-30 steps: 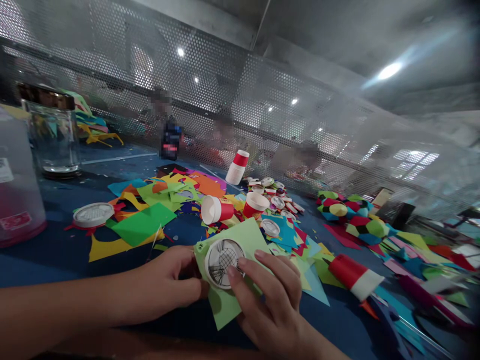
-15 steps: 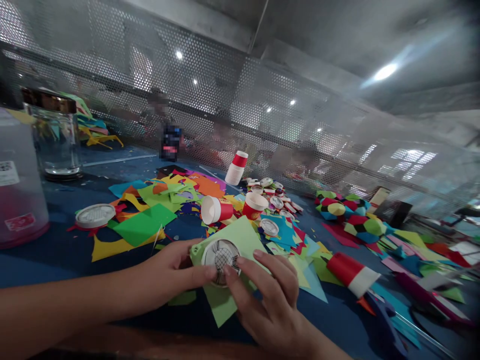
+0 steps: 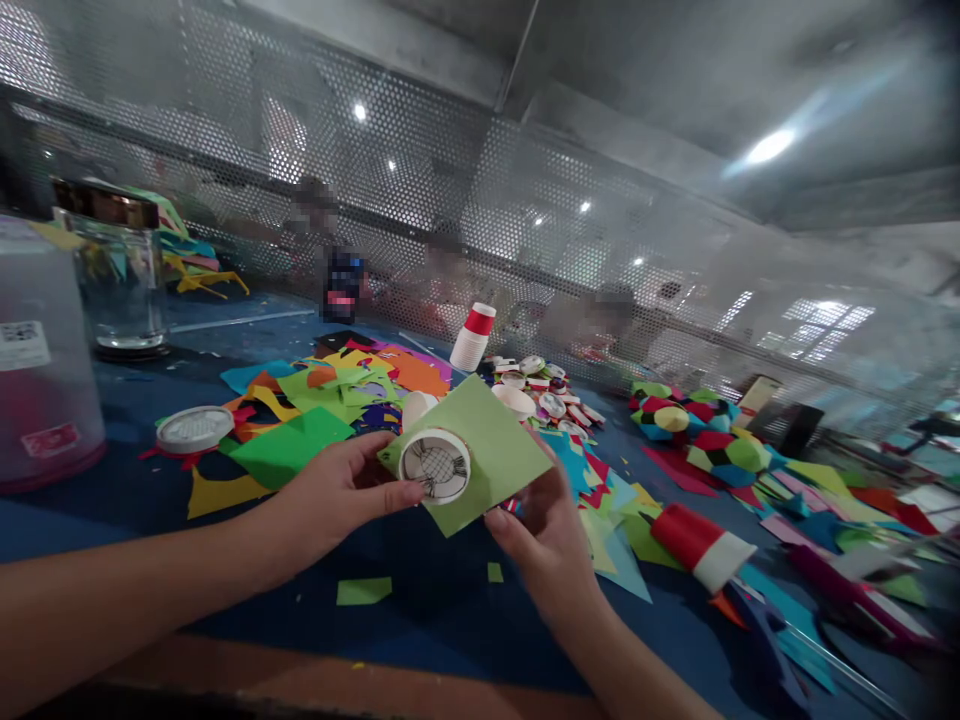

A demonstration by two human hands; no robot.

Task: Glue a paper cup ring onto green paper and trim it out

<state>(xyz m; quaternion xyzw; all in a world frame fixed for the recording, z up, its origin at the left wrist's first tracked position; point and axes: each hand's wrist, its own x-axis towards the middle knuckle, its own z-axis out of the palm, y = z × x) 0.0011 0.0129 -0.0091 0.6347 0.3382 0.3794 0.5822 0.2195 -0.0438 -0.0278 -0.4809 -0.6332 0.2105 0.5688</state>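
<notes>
Two bare hands raise a light-green paper sheet (image 3: 502,445) bearing a round paper-cup base (image 3: 436,467), just above the near part of a blue-topped desk (image 3: 420,625). The left hand (image 3: 352,490) pinches the left side, its thumb on the lower rim of the base and its fingers passing behind the paper. The right hand (image 3: 551,550) is curled at the sheet's right corner, fingers partly hidden behind it and thumb just below the edge; from where I stand, I cannot tell whether that grip is closed on the paper.

The piece should handle as next to weightless: the sheet thin and ready to crease or bend, the base stiffer but apt to dent if squeezed. Neither looks especially slippery. The ring's rim seems the surest hold, with a light touch on the sheet's edges, clear of the pen lines.

The sheet hangs tilted, corners pointing outward, plain and matte. The base sits toward its left corner, white with a raised lip, its recessed face carrying a dark line drawing (image 3: 435,468) with a crosshatched middle and bundled strokes around it. Whether the two are stuck together cannot be seen.

Beyond lie a heap of coloured paper scraps (image 3: 330,385) and a stack of paper cups (image 3: 474,338); at right, a red-and-white paper cup (image 3: 701,545) rests on its side.
</notes>
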